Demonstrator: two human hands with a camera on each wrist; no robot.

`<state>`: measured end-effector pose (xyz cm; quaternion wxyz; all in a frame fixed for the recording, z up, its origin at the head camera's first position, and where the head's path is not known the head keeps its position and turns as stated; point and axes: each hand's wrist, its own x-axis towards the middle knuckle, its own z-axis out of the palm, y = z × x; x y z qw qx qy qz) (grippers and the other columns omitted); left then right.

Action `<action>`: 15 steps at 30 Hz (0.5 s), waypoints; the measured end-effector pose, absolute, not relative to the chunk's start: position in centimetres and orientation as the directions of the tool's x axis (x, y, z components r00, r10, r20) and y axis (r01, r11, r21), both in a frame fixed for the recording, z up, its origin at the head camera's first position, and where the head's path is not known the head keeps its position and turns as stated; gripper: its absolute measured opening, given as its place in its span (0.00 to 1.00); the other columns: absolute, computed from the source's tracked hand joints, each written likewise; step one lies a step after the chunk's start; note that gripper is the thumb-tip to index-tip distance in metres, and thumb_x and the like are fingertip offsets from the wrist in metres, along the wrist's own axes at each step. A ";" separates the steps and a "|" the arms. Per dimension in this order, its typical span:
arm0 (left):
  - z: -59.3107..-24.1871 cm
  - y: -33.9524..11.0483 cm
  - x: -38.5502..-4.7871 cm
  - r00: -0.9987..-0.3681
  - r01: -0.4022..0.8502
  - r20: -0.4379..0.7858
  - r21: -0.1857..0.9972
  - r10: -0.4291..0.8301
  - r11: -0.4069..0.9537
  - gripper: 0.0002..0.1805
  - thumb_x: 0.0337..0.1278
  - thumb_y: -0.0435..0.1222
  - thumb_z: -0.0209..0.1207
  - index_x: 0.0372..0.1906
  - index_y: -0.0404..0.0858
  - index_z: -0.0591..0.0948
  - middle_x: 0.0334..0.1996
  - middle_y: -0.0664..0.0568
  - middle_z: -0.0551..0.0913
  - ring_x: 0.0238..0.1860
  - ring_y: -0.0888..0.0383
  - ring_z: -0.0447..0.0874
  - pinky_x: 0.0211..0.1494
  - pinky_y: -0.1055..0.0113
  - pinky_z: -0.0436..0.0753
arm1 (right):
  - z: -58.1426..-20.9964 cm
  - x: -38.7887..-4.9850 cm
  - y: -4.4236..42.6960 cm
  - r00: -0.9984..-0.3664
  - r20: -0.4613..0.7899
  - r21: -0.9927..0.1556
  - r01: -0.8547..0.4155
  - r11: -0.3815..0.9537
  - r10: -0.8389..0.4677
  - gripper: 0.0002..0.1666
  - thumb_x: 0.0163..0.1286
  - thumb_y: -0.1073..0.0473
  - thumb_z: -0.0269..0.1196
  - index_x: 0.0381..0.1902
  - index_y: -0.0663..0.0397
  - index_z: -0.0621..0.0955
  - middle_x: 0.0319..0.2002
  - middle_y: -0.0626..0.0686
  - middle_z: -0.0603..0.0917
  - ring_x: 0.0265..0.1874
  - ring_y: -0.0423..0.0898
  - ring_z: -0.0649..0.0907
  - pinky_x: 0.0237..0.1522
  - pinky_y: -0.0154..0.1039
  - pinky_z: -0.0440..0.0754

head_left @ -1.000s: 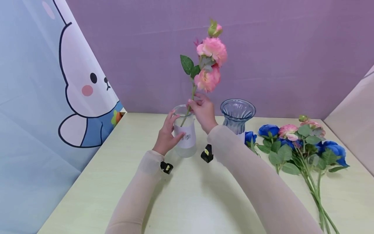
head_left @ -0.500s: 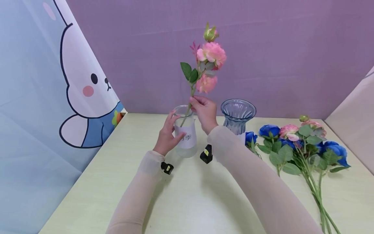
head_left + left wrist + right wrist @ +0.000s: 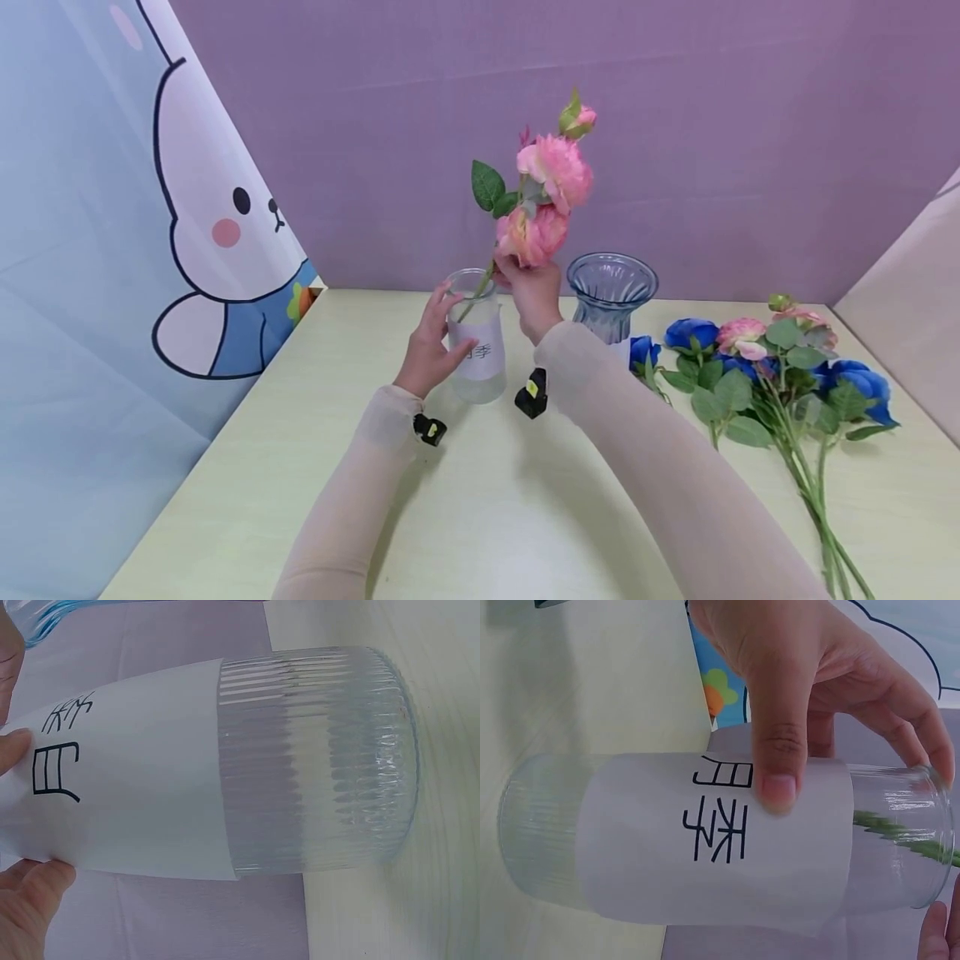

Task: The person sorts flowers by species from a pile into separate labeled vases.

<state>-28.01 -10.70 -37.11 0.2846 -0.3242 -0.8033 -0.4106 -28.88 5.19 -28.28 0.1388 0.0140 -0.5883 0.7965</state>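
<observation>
Arms [image 3: 341,492] outstretched, left hand [image 3: 429,350] clasped round glass jar [image 3: 487,333]; right hand [image 3: 536,296] higher, pinching pink flower [image 3: 557,173]

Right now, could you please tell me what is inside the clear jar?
A green stem shows near the top; the white label hides anything behind it, perhaps the stem's tip.
</observation>
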 end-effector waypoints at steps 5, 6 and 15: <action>-37.2 -10.7 -28.1 -0.628 0.755 0.724 0.477 0.286 0.451 0.38 0.46 0.23 0.68 0.63 0.32 0.63 0.69 0.32 0.57 0.62 0.33 0.67 0.52 0.52 0.80 | -28.5 -28.9 5.1 -0.964 0.167 -0.943 -0.218 -0.252 0.209 0.17 0.65 0.67 0.63 0.51 0.69 0.78 0.40 0.56 0.82 0.35 0.42 0.81 0.49 0.41 0.82; -37.2 -10.7 -28.1 -0.627 0.755 0.724 0.476 0.287 0.451 0.38 0.46 0.23 0.68 0.63 0.33 0.63 0.69 0.32 0.57 0.62 0.33 0.67 0.52 0.52 0.80 | -28.6 -28.9 5.1 -0.964 0.159 -0.950 -0.209 -0.233 0.215 0.17 0.65 0.67 0.64 0.51 0.68 0.79 0.41 0.56 0.82 0.36 0.43 0.81 0.49 0.41 0.81; -37.3 -10.7 -28.1 -0.612 0.764 0.735 0.455 0.292 0.457 0.37 0.47 0.23 0.67 0.63 0.33 0.62 0.68 0.32 0.58 0.60 0.32 0.69 0.50 0.51 0.81 | -29.9 -29.2 5.0 -0.976 0.115 -0.990 -0.127 -0.057 0.185 0.18 0.63 0.67 0.64 0.51 0.66 0.79 0.47 0.57 0.82 0.43 0.44 0.77 0.52 0.40 0.77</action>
